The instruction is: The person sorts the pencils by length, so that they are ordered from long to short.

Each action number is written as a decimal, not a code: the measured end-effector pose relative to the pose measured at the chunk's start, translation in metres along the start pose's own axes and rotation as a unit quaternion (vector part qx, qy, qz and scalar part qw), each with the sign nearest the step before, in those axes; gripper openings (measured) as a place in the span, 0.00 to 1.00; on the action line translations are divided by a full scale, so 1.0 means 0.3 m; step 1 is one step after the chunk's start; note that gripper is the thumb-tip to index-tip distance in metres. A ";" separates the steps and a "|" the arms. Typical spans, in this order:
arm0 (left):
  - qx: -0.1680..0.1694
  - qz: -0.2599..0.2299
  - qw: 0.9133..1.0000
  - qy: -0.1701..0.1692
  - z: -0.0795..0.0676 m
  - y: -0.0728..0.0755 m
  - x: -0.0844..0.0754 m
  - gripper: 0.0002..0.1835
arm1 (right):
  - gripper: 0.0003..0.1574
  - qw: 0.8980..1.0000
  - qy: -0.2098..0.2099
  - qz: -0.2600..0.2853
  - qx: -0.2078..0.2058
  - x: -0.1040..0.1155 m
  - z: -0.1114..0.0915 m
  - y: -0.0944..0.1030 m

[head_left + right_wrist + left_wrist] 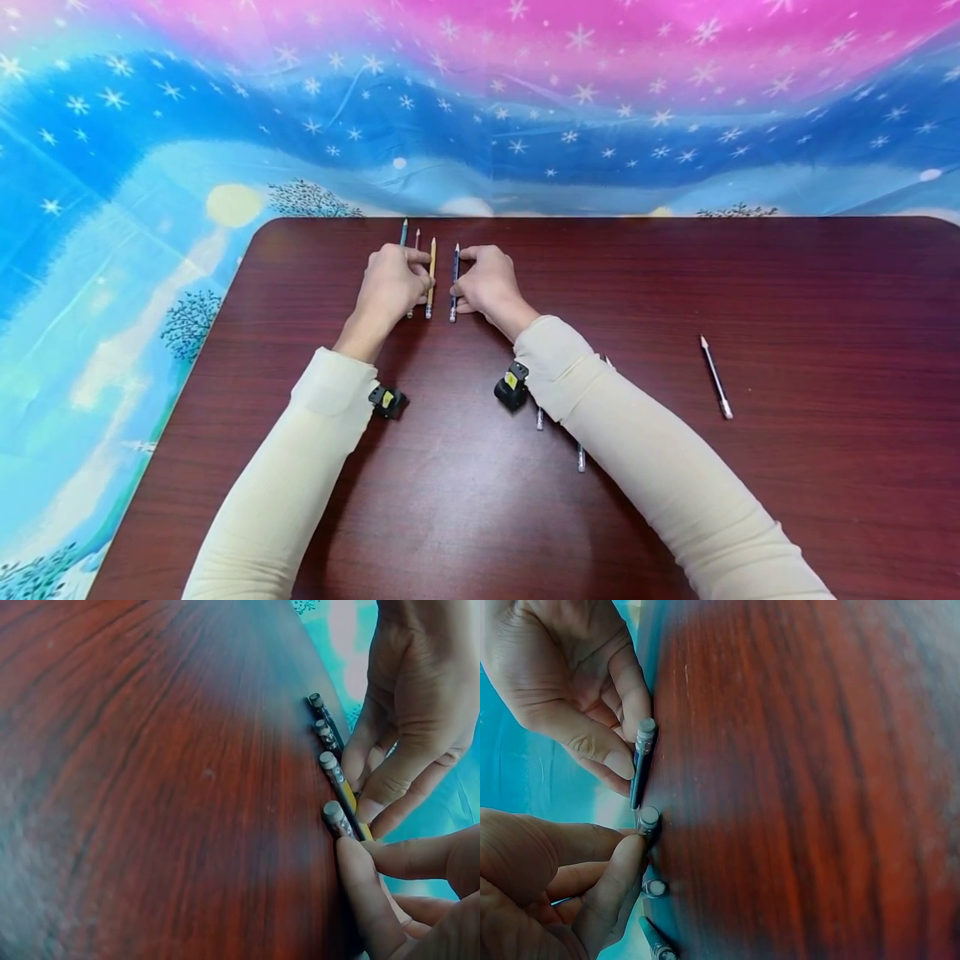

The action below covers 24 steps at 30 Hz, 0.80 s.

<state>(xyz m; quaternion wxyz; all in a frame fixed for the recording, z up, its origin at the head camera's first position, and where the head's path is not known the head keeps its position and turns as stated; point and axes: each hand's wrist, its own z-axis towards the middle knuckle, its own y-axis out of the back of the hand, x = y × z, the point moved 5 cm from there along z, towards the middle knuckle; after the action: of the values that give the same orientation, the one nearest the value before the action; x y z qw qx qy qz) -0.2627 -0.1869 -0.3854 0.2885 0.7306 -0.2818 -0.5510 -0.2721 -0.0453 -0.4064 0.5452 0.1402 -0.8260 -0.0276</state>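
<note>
At the table's far edge, my left hand (390,279) pinches a yellow pencil (432,257) between thumb and fingers. Just right of it, my right hand (489,279) grips a dark blue pencil (455,265) near its eraser end. Both pencils lie nearly parallel, tips pointing away, with a narrow gap between them. A teal pencil (404,232) and a reddish pencil (417,237) stand left of the yellow one, partly hidden by my left hand. In the right wrist view, the eraser ends line up in a row, the dark pencil's eraser (333,811) being nearest.
A dark pencil (716,379) lies alone on the right of the brown table (825,500). Other pencils, one with its end (581,458) showing, lie partly hidden under my right sleeve. A snowflake-patterned cloth (480,100) hangs behind the table.
</note>
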 end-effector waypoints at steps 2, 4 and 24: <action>-0.002 0.000 1.000 0.000 0.000 0.000 -0.001 0.20 | 0.44 1.000 0.003 0.010 0.003 -0.001 0.002 0.003; -0.001 0.000 1.000 -0.001 0.000 0.001 -0.001 0.20 | 0.44 1.000 0.004 0.021 0.009 -0.004 0.003 0.005; 0.007 -0.005 1.000 -0.001 0.004 -0.005 0.004 0.21 | 0.42 0.999 0.002 0.031 0.018 -0.003 0.018 -0.007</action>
<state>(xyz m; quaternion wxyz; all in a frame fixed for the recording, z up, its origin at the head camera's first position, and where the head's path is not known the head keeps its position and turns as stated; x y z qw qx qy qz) -0.2636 -0.1868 -0.3876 0.2804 0.7333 -0.2827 -0.5511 -0.2763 -0.0476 -0.4098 0.5449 0.1245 -0.8292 0.0049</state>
